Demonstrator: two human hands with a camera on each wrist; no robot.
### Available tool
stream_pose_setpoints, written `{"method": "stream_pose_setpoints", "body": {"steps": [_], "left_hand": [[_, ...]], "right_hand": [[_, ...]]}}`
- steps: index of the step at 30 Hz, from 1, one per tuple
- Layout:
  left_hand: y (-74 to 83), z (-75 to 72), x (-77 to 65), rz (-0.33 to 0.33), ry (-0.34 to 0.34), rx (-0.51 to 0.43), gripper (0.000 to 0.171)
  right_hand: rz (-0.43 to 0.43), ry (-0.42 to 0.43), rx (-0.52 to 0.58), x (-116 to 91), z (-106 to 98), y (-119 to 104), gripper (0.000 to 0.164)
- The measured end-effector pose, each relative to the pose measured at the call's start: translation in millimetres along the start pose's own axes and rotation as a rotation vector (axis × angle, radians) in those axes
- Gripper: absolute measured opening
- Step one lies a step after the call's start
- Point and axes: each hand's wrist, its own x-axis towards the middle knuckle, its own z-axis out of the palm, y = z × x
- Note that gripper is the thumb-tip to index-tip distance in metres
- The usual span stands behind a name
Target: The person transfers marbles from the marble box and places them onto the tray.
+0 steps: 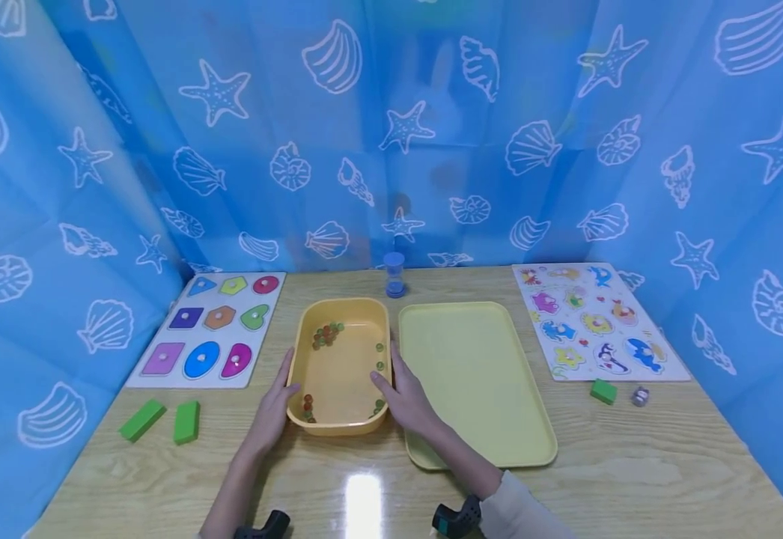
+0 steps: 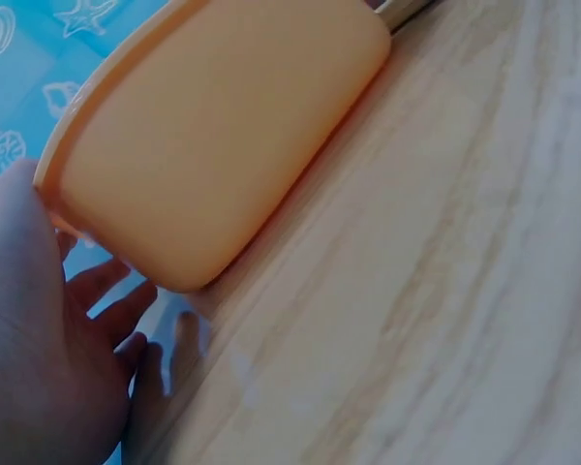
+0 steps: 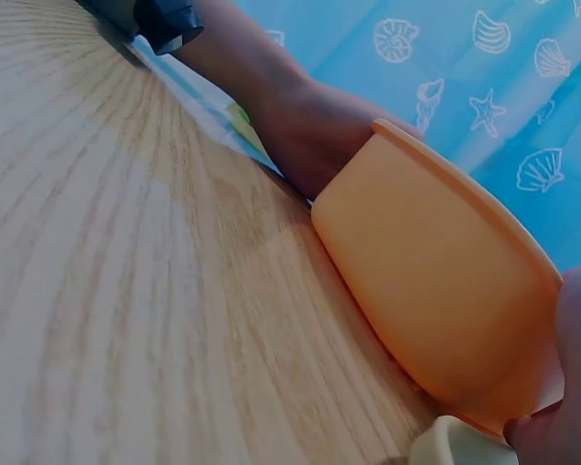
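Note:
An orange plastic basin point(image 1: 339, 427) stands on the wooden table, its outer wall seen close up in both wrist views. My left hand point(image 1: 272, 410) holds the basin's left side, thumb over the rim and fingers along the outside. On the opposite side my right hand point(image 1: 413, 400) grips the rim the same way, its thumb reaching inside. Small round glassy pieces lie in the basin: a red and green cluster point(image 1: 326, 335) at the far left, a few red ones point(image 1: 308, 404) at the near left, and green ones point(image 1: 379, 366) along the right wall.
A pale yellow tray point(image 1: 475, 374) lies beside the basin, under my right forearm. Behind stands a blue hourglass point(image 1: 394, 275). A shape puzzle board point(image 1: 186, 352) is at left, a sea-animal board point(image 1: 590, 322) at right. Green blocks point(image 1: 186, 422) and a small purplish-grey object point(image 1: 641, 397) sit nearer.

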Motion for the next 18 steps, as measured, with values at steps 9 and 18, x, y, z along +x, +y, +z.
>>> {"method": "stream_pose_setpoints", "body": {"steps": [9,18], "left_hand": [[4.5,7.6,0.2,-0.008,-0.029,-0.064,0.058],[16.7,13.4,-5.0,-0.007,-0.027,-0.218,0.059]], "right_hand": [[0.080,0.030,0.150,0,3,-2,0.070],[0.128,0.049,0.267,1,0,-8,0.068]]}}
